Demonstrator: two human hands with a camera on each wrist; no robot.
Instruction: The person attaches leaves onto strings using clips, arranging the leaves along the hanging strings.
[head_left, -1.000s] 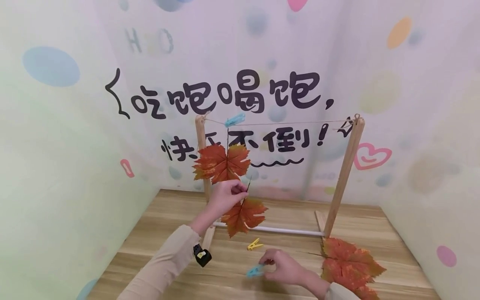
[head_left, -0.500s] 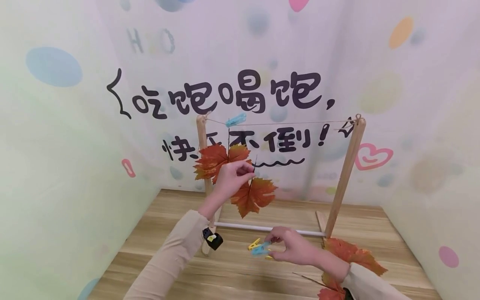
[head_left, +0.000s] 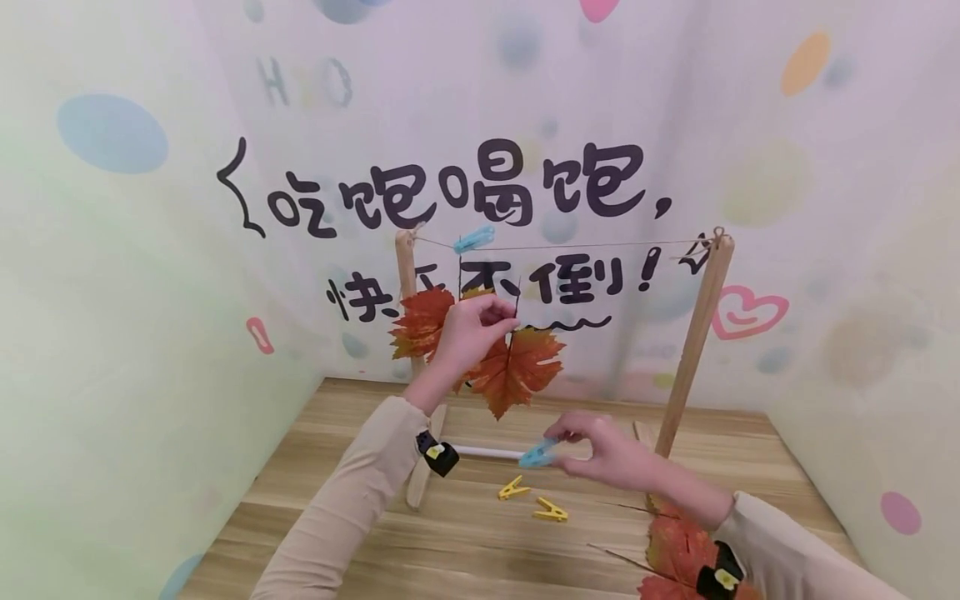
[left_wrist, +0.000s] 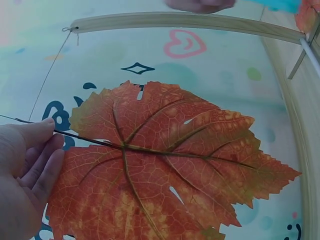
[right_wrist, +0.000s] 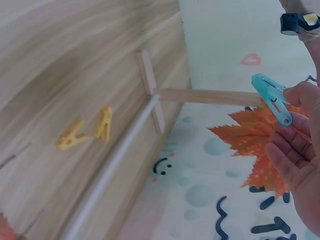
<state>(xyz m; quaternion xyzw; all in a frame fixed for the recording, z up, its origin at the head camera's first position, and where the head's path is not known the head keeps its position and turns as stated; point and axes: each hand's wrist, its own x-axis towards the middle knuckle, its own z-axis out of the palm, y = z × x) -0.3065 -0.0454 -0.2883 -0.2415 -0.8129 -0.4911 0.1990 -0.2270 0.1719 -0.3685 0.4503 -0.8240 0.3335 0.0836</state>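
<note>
My left hand (head_left: 471, 333) pinches the thin dark stem of an orange-red artificial leaf (head_left: 519, 371), which hangs below the fingers. In the left wrist view the thumb and fingertips close on that stem, and the leaf (left_wrist: 165, 155) spreads to the right. Lower and to the right, my right hand (head_left: 611, 450) pinches a light blue clothespin (head_left: 537, 454) between thumb and fingers. Another leaf (head_left: 420, 321), partly hidden behind my left hand, hangs by its stem from a blue clothespin (head_left: 474, 240) on the string (head_left: 585, 246).
The string runs between two wooden posts (head_left: 693, 350) joined low down by a white rod (head_left: 487, 452). Two yellow clothespins (head_left: 551, 509) lie on the wooden table (head_left: 465, 558). More red leaves (head_left: 678, 542) lie at the right, partly under my right forearm. A printed curtain hangs behind.
My left hand has risen and moved slightly right with the leaf, closer to the string. My right hand has lifted the blue clothespin up from near the table, uncovering the second yellow clothespin.
</note>
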